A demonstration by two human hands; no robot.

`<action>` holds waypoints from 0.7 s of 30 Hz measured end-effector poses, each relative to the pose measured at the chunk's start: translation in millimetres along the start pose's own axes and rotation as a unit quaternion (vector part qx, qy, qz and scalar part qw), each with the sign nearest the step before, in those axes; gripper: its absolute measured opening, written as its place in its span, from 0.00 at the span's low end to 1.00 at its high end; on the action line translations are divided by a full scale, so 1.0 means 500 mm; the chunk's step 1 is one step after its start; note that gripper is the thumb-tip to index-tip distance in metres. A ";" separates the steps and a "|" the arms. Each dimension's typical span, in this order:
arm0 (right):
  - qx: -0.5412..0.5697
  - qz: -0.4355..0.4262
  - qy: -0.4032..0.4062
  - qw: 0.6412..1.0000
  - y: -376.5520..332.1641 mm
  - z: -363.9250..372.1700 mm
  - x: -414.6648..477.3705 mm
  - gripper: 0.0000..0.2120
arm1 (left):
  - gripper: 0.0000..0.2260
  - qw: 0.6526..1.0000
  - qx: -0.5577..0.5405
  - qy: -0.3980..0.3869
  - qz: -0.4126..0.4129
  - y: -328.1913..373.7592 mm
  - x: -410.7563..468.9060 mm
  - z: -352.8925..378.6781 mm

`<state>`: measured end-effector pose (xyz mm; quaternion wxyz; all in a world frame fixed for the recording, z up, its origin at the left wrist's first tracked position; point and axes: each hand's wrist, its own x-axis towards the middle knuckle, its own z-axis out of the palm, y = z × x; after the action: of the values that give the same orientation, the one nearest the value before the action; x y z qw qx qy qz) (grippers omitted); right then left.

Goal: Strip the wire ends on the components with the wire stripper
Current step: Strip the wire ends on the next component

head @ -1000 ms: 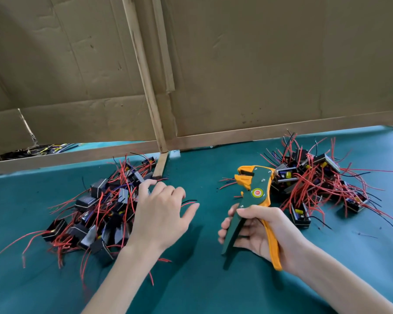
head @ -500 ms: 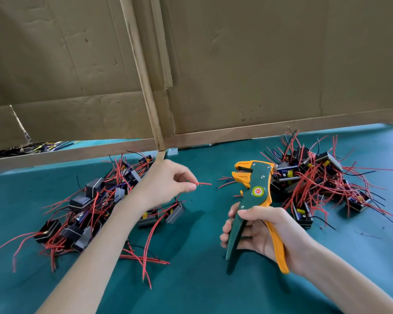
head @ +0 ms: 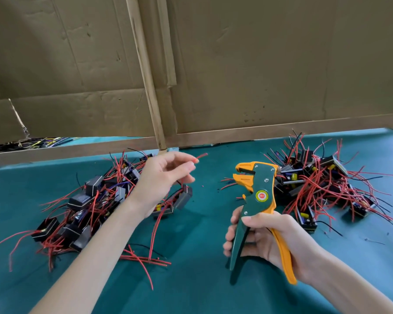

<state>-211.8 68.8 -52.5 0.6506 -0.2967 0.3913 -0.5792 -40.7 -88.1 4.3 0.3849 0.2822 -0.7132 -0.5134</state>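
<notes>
Up from the left pile [head: 89,200] has come the left hand [head: 161,177]. A second ago it lay flat on the little black boxes, and now it is lifted and closer to the tool. From the head view, its thumb and first finger pinch a red wire [head: 201,155] near the tip, and the short red end pokes out to the right. The other fingers are loosely curled. One component [head: 184,197], a small dark box, sits just under that hand on the same bunch of wires. I cannot tell if it is off the table [head: 202,286] or still touching it. The right hand [head: 270,236] is wrapped around both handles of the wire stripper [head: 258,193] and holds it upright, about where it was before. The handles are spread apart and the orange mouth at the top looks a little open. The mouth points left, toward the wire. The wire tip and the mouth are near each other but not touching. Another heap, the right pile [head: 315,184], lies behind the tool, and I think those may be the finished ones. A cardboard wall [head: 259,64] stands at the back. I think the step now is bringing a new wire to the tool. Next the tip should slide sideways into the open mouth, only a little way in. Then the right hand can squeeze. The wire is thin and bendy, so it needs a steady pinch close to the tip.
</notes>
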 end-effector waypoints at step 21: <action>-0.077 -0.027 -0.052 0.995 -0.003 0.011 -0.010 0.11 | 0.07 0.999 -0.017 -0.012 0.024 0.040 -0.023 0.035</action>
<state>-207.7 73.4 -47.6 0.6296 -0.3862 0.3919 -0.5486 -49.2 -63.5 16.9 0.3929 0.2522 -0.7158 -0.5193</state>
